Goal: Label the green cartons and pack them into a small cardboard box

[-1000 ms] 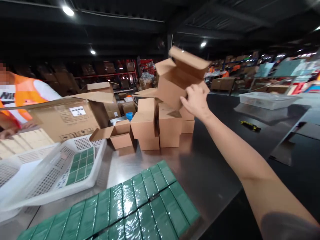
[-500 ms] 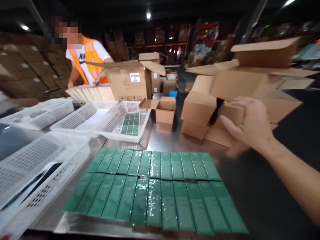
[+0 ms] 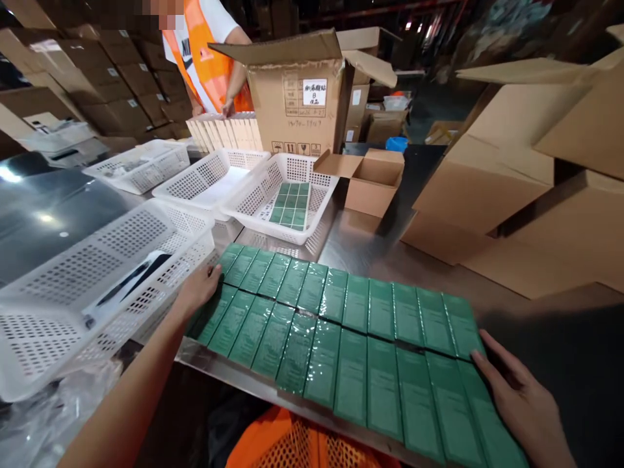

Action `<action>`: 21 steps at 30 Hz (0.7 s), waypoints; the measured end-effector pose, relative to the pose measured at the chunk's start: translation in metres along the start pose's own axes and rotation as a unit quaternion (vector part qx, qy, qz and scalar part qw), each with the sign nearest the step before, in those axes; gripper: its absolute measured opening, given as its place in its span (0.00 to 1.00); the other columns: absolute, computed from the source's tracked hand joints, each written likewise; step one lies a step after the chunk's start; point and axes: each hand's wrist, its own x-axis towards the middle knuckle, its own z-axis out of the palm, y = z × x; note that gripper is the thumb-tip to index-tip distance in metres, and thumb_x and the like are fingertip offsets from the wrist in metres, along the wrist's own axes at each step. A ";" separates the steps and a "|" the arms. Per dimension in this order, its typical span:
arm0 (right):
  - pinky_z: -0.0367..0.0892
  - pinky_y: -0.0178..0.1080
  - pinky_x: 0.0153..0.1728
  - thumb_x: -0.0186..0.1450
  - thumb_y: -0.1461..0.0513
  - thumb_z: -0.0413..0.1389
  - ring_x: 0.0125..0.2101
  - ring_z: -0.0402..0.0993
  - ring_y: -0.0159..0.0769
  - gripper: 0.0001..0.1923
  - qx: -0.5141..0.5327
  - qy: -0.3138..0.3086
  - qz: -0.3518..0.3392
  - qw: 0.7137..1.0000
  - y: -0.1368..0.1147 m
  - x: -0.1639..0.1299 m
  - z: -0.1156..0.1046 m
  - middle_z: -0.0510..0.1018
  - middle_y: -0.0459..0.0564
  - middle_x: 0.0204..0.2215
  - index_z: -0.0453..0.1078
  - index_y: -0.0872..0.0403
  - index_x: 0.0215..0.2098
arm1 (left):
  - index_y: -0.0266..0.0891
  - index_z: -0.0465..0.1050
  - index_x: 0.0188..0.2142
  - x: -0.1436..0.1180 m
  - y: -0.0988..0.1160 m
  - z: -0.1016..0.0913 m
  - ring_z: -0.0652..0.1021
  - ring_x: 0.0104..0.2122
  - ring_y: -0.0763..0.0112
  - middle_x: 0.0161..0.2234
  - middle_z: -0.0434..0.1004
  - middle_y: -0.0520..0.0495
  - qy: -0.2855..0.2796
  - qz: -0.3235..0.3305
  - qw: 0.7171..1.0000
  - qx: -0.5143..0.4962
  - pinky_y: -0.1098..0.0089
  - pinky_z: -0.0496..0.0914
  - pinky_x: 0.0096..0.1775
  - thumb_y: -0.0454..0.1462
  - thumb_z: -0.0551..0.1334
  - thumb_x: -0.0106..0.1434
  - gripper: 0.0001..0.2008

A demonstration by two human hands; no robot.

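**Hands bracket the green block**

Left hand (image 3: 199,292) and right hand (image 3: 524,400), both open and flat, press opposite ends of the wrapped green packs (image 3: 341,338) on the tabletop (image 3: 370,250). Squeezing evenly inward should keep rows aligned.

A warehouse packing station. Stacked cartons (image 3: 121,84) fill the upper left of the frame, with an open box (image 3: 297,97) at top centre. White baskets (image 3: 205,175) sit on a steel bench (image 3: 361,244), and a person in an orange vest (image 3: 205,52) works behind.
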 end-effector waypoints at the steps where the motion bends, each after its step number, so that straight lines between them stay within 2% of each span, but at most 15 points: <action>1: 0.69 0.59 0.47 0.49 0.40 0.58 0.57 0.67 0.59 0.24 -0.021 0.006 0.011 1.000 -0.001 0.000 0.002 0.78 0.52 0.48 0.72 0.21 0.45 | 0.31 0.74 0.44 0.001 0.003 0.007 0.77 0.50 0.44 0.45 0.80 0.31 0.000 -0.004 1.000 0.016 0.52 0.69 0.53 0.47 0.49 0.66 0.24; 4: 0.70 0.59 0.48 0.49 0.39 0.59 0.54 0.71 0.61 0.25 -0.078 0.023 0.035 0.996 -0.002 0.003 0.002 0.81 0.52 0.45 0.75 0.27 0.45 | 0.22 0.69 0.52 -0.001 0.007 0.025 0.73 0.55 0.38 0.51 0.74 0.22 0.030 -0.021 0.998 0.059 0.47 0.64 0.56 0.46 0.49 0.66 0.29; 8: 0.69 0.59 0.52 0.47 0.41 0.58 0.53 0.73 0.63 0.37 -0.108 0.032 0.051 0.992 0.001 0.006 -0.001 0.82 0.52 0.46 0.76 0.45 0.52 | 0.15 0.65 0.56 -0.004 0.013 0.032 0.71 0.57 0.41 0.52 0.72 0.19 0.055 -0.037 0.994 0.082 0.51 0.63 0.58 0.45 0.49 0.66 0.31; 11: 0.70 0.57 0.50 0.49 0.41 0.57 0.49 0.75 0.62 0.38 -0.094 0.016 0.059 0.994 0.006 0.007 -0.003 0.82 0.52 0.47 0.76 0.49 0.54 | 0.18 0.63 0.59 -0.021 0.032 0.030 0.67 0.60 0.36 0.57 0.67 0.19 0.093 -0.056 0.989 0.100 0.43 0.60 0.58 0.46 0.49 0.67 0.33; 13: 0.72 0.56 0.47 0.51 0.40 0.57 0.47 0.76 0.61 0.38 -0.082 0.004 0.070 0.994 0.012 0.010 -0.005 0.81 0.51 0.47 0.75 0.48 0.55 | 0.25 0.56 0.66 -0.046 0.051 0.028 0.56 0.65 0.35 0.65 0.56 0.23 0.111 0.009 0.988 0.111 0.38 0.52 0.61 0.51 0.49 0.67 0.37; 14: 0.72 0.55 0.44 0.51 0.40 0.57 0.46 0.76 0.61 0.38 -0.080 -0.002 0.076 0.994 0.016 0.012 -0.006 0.81 0.51 0.47 0.75 0.48 0.55 | 0.28 0.51 0.68 -0.063 0.060 0.027 0.50 0.68 0.37 0.68 0.50 0.26 0.093 0.107 0.983 0.114 0.38 0.48 0.63 0.55 0.51 0.66 0.41; 15: 0.73 0.54 0.42 0.51 0.40 0.57 0.45 0.77 0.61 0.38 -0.079 -0.009 0.080 0.994 0.019 0.013 -0.007 0.81 0.51 0.47 0.75 0.48 0.56 | 0.30 0.46 0.70 -0.080 0.069 0.027 0.46 0.69 0.39 0.70 0.46 0.28 0.020 0.237 0.965 0.110 0.40 0.47 0.64 0.58 0.54 0.63 0.46; 16: 0.74 0.54 0.40 0.51 0.40 0.58 0.45 0.77 0.60 0.38 -0.078 -0.015 0.081 0.993 0.022 0.015 -0.008 0.81 0.51 0.48 0.74 0.47 0.56 | 0.35 0.41 0.71 -0.098 0.076 0.028 0.43 0.69 0.38 0.71 0.41 0.32 -0.086 0.348 0.927 0.111 0.39 0.45 0.64 0.62 0.58 0.58 0.53; 17: 0.74 0.53 0.39 0.51 0.40 0.58 0.43 0.77 0.60 0.38 -0.078 -0.020 0.084 0.993 0.025 0.016 -0.009 0.81 0.51 0.47 0.74 0.46 0.56 | 0.41 0.38 0.72 -0.113 0.082 0.029 0.41 0.69 0.35 0.72 0.39 0.35 -0.166 0.423 0.883 0.116 0.37 0.43 0.64 0.65 0.62 0.51 0.59; 18: 0.74 0.52 0.37 0.51 0.40 0.58 0.41 0.78 0.59 0.38 -0.080 -0.022 0.092 0.992 0.026 0.017 -0.009 0.81 0.51 0.46 0.74 0.46 0.56 | 0.45 0.36 0.72 -0.126 0.086 0.031 0.40 0.69 0.33 0.72 0.37 0.37 -0.231 0.472 0.842 0.121 0.34 0.41 0.63 0.65 0.65 0.48 0.62; 19: 0.74 0.52 0.36 0.51 0.40 0.58 0.39 0.78 0.57 0.38 -0.084 -0.023 0.102 0.991 0.027 0.017 -0.009 0.82 0.51 0.43 0.74 0.45 0.56 | 0.47 0.35 0.72 -0.135 0.089 0.034 0.39 0.68 0.30 0.72 0.35 0.37 -0.274 0.495 0.814 0.129 0.32 0.39 0.62 0.64 0.67 0.45 0.64; 21: 0.74 0.53 0.36 0.52 0.39 0.57 0.35 0.78 0.56 0.37 -0.096 -0.014 0.118 0.988 0.027 0.017 -0.009 0.82 0.52 0.40 0.74 0.43 0.56 | 0.46 0.37 0.72 -0.142 0.092 0.040 0.39 0.68 0.28 0.72 0.34 0.36 -0.305 0.500 0.798 0.139 0.30 0.37 0.62 0.60 0.69 0.46 0.63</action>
